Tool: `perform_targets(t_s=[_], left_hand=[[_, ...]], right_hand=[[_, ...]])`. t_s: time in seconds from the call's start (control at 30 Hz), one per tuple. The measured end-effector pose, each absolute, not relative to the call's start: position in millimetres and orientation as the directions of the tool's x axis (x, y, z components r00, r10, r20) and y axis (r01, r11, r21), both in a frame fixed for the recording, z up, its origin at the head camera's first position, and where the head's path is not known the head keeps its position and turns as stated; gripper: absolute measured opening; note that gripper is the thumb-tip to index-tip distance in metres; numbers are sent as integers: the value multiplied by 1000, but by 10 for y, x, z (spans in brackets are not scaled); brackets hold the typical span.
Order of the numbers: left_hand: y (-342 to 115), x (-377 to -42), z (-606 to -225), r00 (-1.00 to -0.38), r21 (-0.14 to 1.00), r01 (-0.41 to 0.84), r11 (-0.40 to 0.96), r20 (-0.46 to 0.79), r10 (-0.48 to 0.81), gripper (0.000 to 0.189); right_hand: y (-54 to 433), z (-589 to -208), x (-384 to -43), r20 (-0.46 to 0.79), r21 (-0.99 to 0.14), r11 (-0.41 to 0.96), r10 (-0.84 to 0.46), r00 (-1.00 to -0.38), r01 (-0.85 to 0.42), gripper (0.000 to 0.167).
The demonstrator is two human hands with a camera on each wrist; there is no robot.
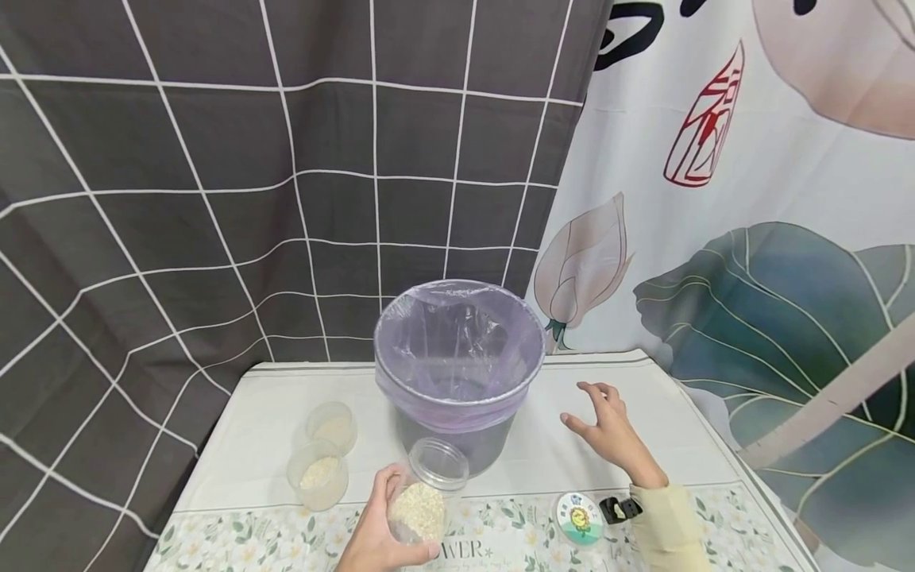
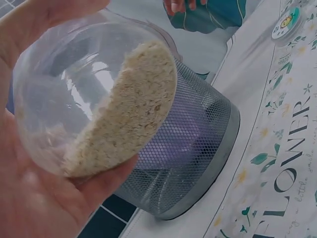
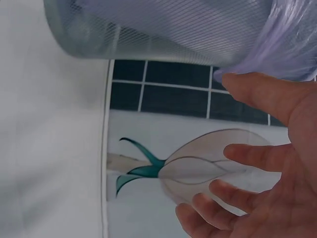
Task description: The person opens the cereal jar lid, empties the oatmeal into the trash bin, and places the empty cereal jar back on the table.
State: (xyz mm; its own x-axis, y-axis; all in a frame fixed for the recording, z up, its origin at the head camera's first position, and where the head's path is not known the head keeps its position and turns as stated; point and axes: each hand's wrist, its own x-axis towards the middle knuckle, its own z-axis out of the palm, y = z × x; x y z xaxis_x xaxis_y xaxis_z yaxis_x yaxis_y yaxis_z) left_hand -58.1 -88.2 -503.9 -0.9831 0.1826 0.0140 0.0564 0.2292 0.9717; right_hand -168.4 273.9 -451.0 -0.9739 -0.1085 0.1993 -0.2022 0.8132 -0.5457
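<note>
My left hand (image 1: 382, 528) grips a clear plastic jar (image 2: 54, 99), fingers and thumb curled round its sides. Pale oat-like flakes (image 2: 129, 109) have slid to one side of the tilted jar. Its round, open mouth (image 1: 439, 464) faces the bin and overlaps the bin's near side in the head view. The mesh bin (image 2: 208, 114) stands upright, lined with a purple plastic bag (image 1: 457, 412). To the right of the bin, my right hand (image 1: 611, 429) hovers with nothing in it, thumb and fingers spread. The right wrist view shows these fingers (image 3: 252, 152) beside the bin's lower side and the bag.
Left of the bin, two translucent tubs (image 1: 318, 499) hold pale grain. A round white-and-green lid (image 1: 580, 520) with a flower picture lies near my right wrist, where a black device (image 1: 619, 509) is strapped. Dark grid cloth (image 1: 329, 135) hangs behind the table.
</note>
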Motion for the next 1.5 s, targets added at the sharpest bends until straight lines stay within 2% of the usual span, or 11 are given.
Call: perform_targets(t_s=[0.1,0.27,0.5,0.83,1.5], left_hand=[[-882,-588,-5027,-978,955,85,285,25,206,110],[-890,-589,-5014,-972,943,85,322,8,233,98],[-913,-607,-4995,-974,944,74,321,-2,228,95],[-932,-625,-4949,-973,956,78,284,11,230,95],[-954,-684,-4822,-967,940,196,279,138,216,96]], right_hand=[[2704,-4458,-1727,213,-547,807,-120,-970,-221,63],[2637,-4362,-1790,238,-554,791,-148,-960,-260,62],[2564,-4257,-1886,284,-625,726,-130,-950,-286,57],[2511,-4164,-1974,316,-654,699,-97,-944,-290,53],[2441,-3915,-2122,363,-701,618,-119,-924,-355,49]])
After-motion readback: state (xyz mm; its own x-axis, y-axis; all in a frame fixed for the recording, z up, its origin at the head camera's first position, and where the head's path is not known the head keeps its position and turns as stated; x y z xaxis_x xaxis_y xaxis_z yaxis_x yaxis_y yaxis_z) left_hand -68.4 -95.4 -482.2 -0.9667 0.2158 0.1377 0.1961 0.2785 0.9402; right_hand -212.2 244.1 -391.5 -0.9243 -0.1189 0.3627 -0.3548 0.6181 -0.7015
